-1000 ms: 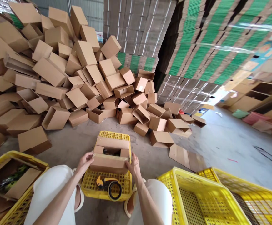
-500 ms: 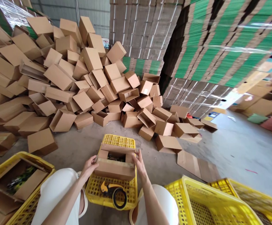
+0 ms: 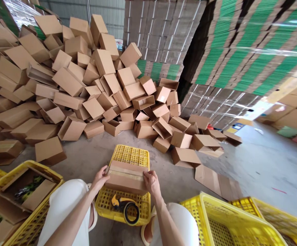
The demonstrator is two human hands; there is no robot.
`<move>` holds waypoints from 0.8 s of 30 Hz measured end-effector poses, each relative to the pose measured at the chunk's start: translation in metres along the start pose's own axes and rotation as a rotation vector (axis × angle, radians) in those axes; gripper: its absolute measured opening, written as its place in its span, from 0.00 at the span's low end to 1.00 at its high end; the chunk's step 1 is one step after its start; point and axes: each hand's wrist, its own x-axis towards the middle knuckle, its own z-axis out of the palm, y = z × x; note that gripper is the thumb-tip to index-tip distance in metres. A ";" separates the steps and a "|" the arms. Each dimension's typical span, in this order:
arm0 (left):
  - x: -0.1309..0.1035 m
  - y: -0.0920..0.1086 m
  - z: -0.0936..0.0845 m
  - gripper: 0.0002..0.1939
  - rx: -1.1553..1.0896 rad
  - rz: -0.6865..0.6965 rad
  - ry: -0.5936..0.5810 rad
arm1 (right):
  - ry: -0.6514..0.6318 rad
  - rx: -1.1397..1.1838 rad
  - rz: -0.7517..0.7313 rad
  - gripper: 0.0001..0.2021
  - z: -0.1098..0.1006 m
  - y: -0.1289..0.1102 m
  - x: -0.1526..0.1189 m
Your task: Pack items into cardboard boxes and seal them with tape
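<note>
A cardboard box (image 3: pixel 128 182) lies across an upturned yellow crate (image 3: pixel 131 155) between my knees. Its long top flaps are folded down, hiding the inside, and a strip of tape shows along the front flap. My left hand (image 3: pixel 101 178) grips the box's left end, thumb near the top edge. At the right end, my right hand (image 3: pixel 151 182) has its fingers bent and pressed together on the flap edges. On the crate in front of the box rests a tape dispenser (image 3: pixel 124 201) with an orange handle and a dark tape roll (image 3: pixel 131 212).
On my left stands a yellow crate (image 3: pixel 57 186) with an open, filled carton (image 3: pixel 37 200). Yellow crates (image 3: pixel 202 208) stand at right. Ahead is a heap of cardboard boxes (image 3: pixel 94 107); a flattened carton (image 3: pixel 217 182) lies on the floor. Bundled cardboard stacks (image 3: pixel 220 68) rise behind.
The box's long top flaps have come down over its opening. My right hand has gone from spread fingers to closed ones at the right end. The view has shifted slightly.
</note>
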 end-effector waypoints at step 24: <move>0.012 0.005 0.011 0.15 0.333 0.198 0.192 | 0.077 0.146 0.295 0.18 0.008 0.001 -0.005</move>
